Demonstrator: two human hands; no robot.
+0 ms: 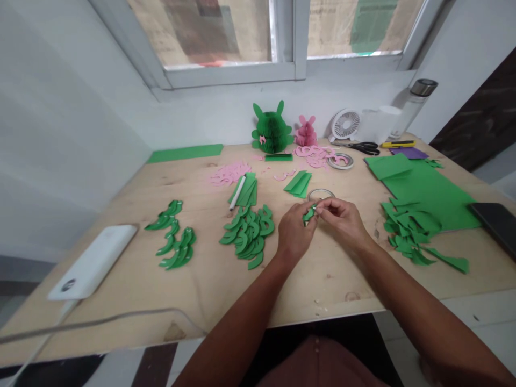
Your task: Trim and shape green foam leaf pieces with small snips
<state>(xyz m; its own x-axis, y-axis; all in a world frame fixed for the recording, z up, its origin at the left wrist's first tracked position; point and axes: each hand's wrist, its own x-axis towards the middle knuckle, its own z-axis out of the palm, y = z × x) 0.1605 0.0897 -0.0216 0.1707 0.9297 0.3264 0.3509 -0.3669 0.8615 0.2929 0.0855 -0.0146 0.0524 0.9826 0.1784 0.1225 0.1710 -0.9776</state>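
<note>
My left hand (296, 230) is closed on a small curved green paper cutout (309, 214), held just above the table. The thumb and fingertips of my right hand (342, 217) pinch together at its upper edge, where a tiny white strip (315, 208) shows; it looks like tape. Right behind my hands lies a tape roll (321, 192), partly covered by them. A heap of curved green cutouts (250, 234) sits left of my left hand. Farther left, several green cutouts with white strips (179, 250) lie in overlapping rows.
Folded green papers (298, 184), a white pen-like stick (237, 193) and pink cutouts (230, 173) lie beyond. Green scraps (411, 228), green sheets (437, 188) and a phone (495, 226) are right; scissors (365, 148) and a cutter (398, 144) behind. A power bank (94, 260) with cable is left.
</note>
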